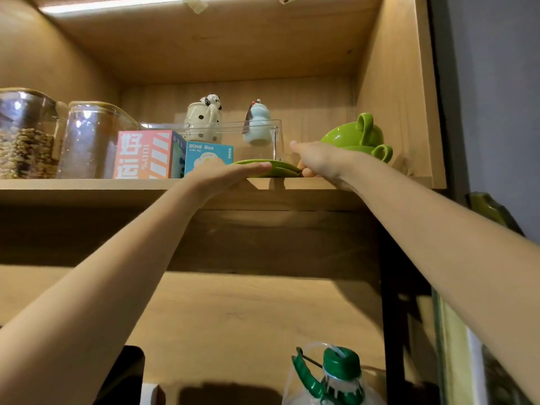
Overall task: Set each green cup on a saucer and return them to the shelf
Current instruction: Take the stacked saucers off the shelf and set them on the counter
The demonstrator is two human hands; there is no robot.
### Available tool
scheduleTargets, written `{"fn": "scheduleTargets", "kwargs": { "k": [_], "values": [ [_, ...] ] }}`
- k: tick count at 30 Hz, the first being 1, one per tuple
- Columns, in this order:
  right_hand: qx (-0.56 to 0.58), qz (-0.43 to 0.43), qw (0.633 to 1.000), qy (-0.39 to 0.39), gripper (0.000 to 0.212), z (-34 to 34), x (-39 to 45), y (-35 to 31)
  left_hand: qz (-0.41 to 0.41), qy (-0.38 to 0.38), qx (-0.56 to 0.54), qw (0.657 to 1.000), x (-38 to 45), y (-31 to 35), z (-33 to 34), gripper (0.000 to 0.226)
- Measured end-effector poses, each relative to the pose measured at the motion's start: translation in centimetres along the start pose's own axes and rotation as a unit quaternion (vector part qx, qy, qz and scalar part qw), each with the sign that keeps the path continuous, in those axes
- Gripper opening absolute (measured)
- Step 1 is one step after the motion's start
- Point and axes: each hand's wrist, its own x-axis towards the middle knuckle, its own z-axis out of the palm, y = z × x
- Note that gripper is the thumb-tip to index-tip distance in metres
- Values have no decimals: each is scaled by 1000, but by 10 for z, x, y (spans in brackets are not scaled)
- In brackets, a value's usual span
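Left hand (225, 173) lies flat and open on the saucers (271, 168) at the shelf (87, 188) edge. Right hand (318, 162) pinches their rim. Cups (355, 138) sit stacked behind.

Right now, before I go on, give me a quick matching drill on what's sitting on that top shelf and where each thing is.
Things:
1. green cups
2. green saucers
3. glass jars
4. Blind Box

Places:
A. far left of the shelf
B. front edge, under both hands
C. stacked upside down, far right
D. beside the orange box

Pairs: 1-C, 2-B, 3-A, 4-D
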Motion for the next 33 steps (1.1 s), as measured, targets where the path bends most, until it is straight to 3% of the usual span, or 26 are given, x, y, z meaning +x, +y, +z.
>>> {"fn": "scheduleTargets", "kwargs": {
  "k": [2,6,16,20,24,29,31,33],
  "values": [
    [22,7,1000,-11,48,-3,-2,0,11,-11,-2,1000,-6,3,-2,100],
    [57,8,998,-5,52,-8,-3,5,41,34,-18,998,-8,5,-1,61],
    [131,47,990,13,33,-26,-38,-3,54,56,-138,987,-33,24,-6,48],
    [181,75,981,10,49,-28,-52,-11,50,76,-194,977,-48,29,-10,54],
    [279,88,956,0,41,-26,-73,-6,85,82,-237,964,-78,33,-12,30],
    [363,92,927,34,16,-17,-106,11,83,97,-248,960,-128,18,-3,65],
    [387,98,914,67,18,-11,-120,19,80,87,-239,964,-153,10,2,74],
    [416,118,898,81,16,-5,-140,28,63,85,-240,965,-177,-2,8,97]
  ]
}}
